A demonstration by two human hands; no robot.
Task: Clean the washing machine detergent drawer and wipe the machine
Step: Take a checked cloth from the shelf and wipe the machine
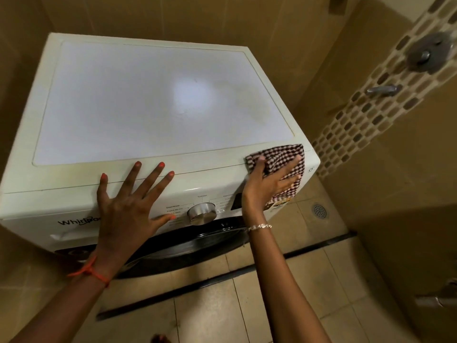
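A white front-loading washing machine point(158, 105) fills the upper left of the view, seen from above. My left hand point(128, 206) lies flat with fingers spread on its front top edge, over the control panel's left part. My right hand point(269, 184) presses a brown-and-white checkered cloth point(284, 159) against the machine's front right corner. A silver dial point(201, 214) sits between my hands. The detergent drawer front point(61, 233) lies at the far left of the panel, partly hidden by my left wrist and closed as far as I can tell.
Tan tiled walls close in behind and on both sides of the machine. A mosaic tile strip with metal shower fittings point(430, 53) and a tap point(382, 90) runs along the right wall. A floor drain point(319, 211) sits in the tiled floor to the right, and a dark threshold strip point(222, 276) crosses the floor.
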